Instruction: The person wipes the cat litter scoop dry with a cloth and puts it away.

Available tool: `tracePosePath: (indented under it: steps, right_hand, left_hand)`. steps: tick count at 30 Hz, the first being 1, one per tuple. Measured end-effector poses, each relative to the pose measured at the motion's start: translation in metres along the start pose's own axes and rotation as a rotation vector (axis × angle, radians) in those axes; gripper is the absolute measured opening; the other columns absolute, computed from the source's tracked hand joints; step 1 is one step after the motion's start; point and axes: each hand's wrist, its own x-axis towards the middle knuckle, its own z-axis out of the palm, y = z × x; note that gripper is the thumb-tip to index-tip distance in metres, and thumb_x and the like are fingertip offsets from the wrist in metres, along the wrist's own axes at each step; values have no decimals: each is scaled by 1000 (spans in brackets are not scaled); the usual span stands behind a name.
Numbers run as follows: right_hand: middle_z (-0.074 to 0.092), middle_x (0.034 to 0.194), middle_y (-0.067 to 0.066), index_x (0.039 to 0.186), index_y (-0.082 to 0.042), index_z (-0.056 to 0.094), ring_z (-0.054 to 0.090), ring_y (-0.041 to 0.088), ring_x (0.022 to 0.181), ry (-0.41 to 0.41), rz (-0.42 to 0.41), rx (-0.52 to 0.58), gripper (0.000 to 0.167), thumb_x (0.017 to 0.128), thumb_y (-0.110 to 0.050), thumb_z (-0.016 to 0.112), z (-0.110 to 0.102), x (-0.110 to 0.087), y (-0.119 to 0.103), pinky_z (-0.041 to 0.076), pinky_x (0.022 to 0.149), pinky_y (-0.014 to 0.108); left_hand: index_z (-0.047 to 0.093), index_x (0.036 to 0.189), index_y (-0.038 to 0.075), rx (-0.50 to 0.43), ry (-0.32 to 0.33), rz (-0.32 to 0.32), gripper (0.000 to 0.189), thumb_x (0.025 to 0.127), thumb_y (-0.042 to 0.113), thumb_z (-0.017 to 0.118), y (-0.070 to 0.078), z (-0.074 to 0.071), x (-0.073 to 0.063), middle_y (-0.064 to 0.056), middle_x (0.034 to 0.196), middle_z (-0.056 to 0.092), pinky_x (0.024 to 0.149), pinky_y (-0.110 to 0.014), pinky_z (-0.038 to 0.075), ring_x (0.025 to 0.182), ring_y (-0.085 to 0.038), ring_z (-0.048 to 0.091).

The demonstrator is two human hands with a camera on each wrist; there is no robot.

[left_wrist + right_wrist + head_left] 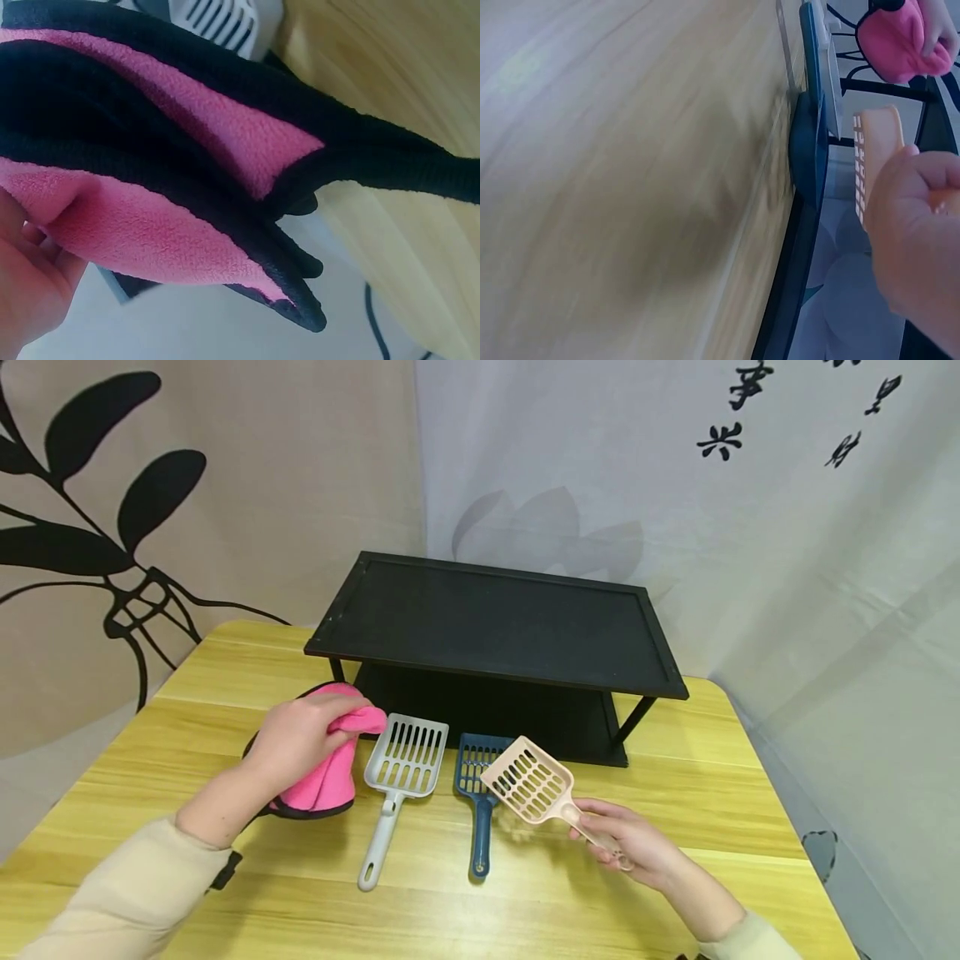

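Note:
My left hand (300, 735) grips a pink cloth (330, 777) with black edging, bunched between thumb and fingers and raised above the table's left side. In the left wrist view the cloth (157, 221) hangs in folds. By its handle, my right hand (630, 839) holds a beige slotted litter scoop (532, 781), tilted above the table. The beige head partly covers the corner of a dark blue litter scoop (482, 827) lying on the table. Left of that lies a grey litter scoop (382, 835), its head close to the cloth.
A black two-tier rack (487, 618) stands at the back of the wooden table (675, 893), its lower shelf (540, 727) just behind the scoops. A printed fabric curtain (315, 485) hangs behind and along the right side.

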Motion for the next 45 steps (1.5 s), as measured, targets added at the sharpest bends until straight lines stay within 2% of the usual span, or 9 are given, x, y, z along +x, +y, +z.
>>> tracePosePath:
  steps: [9,19,23,28,31,34,38,42,45]
  right_hand:
    - [63,90,-4,141,9,25,42,-3,52,16,14,-59,55,98,-18,46,14,10,-6,31,43,8]
    - [62,86,-5,134,7,37,43,-3,49,-52,5,-77,44,98,-17,44,36,31,-11,31,41,10]
    - [61,85,-5,133,9,37,42,-3,48,-55,-9,-96,43,98,-16,43,43,36,-15,31,41,9]
    - [61,85,-5,133,8,38,41,-2,47,-58,-11,-97,42,98,-16,43,52,40,-20,32,41,10]
    - [60,85,-5,128,2,45,40,-2,47,-68,-13,-61,35,98,-15,42,53,42,-23,31,42,9]
    - [59,86,-6,119,-6,53,39,-3,46,-100,-30,-9,26,99,-13,39,52,42,-25,30,42,8]
    - [59,88,-7,114,-13,56,39,-4,47,-166,-67,42,26,101,-10,34,47,41,-26,30,43,7]
    - [60,90,-7,115,-13,55,39,-5,48,-225,-99,79,28,102,-10,31,42,40,-28,30,43,7]
    - [59,91,-7,115,-13,56,39,-6,48,-245,-110,115,31,102,-9,27,41,40,-29,29,43,6]
  left_hand:
    - [66,113,15,4,-28,68,39,76,13,77,27,5,18,-8,108,68,75,-45,54,95,-27,64]
    - [69,109,15,-47,5,277,36,74,15,78,71,23,40,-4,103,70,80,-36,55,94,-18,66]
    - [69,109,17,-48,-36,330,34,76,15,77,90,35,45,-1,100,70,80,-30,55,90,-14,66]
    - [69,105,20,-50,-114,412,27,79,20,75,106,54,43,4,89,69,71,-24,54,77,-9,63]
    - [63,110,17,-74,-194,436,32,82,32,72,108,63,40,5,86,67,69,-22,52,73,-7,60]
    - [51,118,13,-157,-312,404,47,83,42,67,105,65,38,6,89,65,70,-21,51,72,-5,58]
    - [43,126,12,-339,-459,347,45,89,33,60,96,60,35,4,105,64,79,-23,50,80,-4,59]
    - [48,132,9,-389,-485,363,44,92,23,56,88,56,33,-2,133,55,98,-31,46,113,-14,56]
    - [53,132,11,-361,-464,385,44,91,26,60,87,56,32,-1,129,59,96,-30,48,112,-15,57]
